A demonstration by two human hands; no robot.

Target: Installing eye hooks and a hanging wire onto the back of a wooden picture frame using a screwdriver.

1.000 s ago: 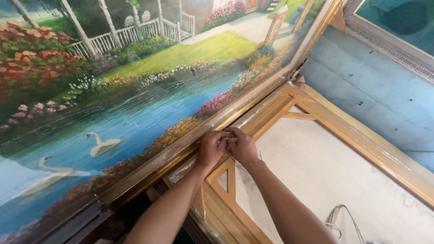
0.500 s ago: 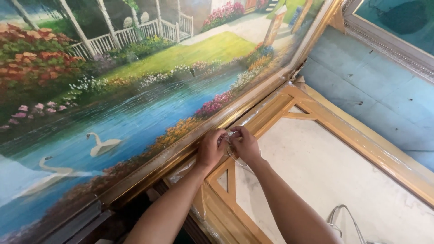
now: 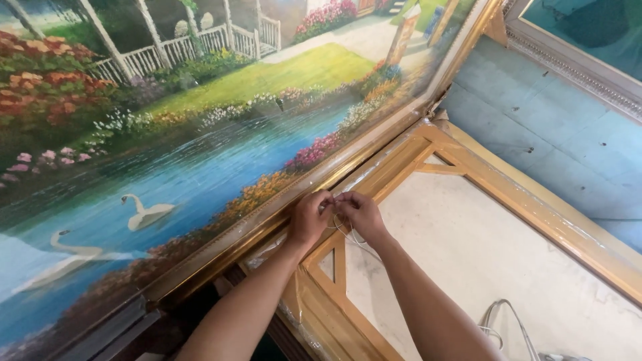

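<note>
**Two hands pinch a thin wire at the edge of a wooden frame**

The landmark here is the wooden frame, a pale golden-brown stretcher lying back-side up, with its off-white canvas backing showing inside the rails.

Both hands meet at the frame's near long rail, close together and almost touching. The left hand has its fingers curled in, thumb and forefinger pressed together on a thin pale wire. The right hand pinches the same wire just beside it, fingertips bunched. The wire loops down a little way below the hands, over a short diagonal brace of the frame (how it is fixed to the rail cannot be told, as the fingers hide that spot).

Just beyond the frame's near rail, leaning over it, stands a large landscape painting in a gilt moulding: a blue pond with two white swans, banks of red and pink flowers, a green lawn and a white fence. Its lower edge runs alongside the frame, right above the hands.

On the far side of the frame is a pale blue wall, and above that another framed picture with a silvery moulding. At the frame's lower end, on the canvas backing, lies a loop of grey cable.
</note>
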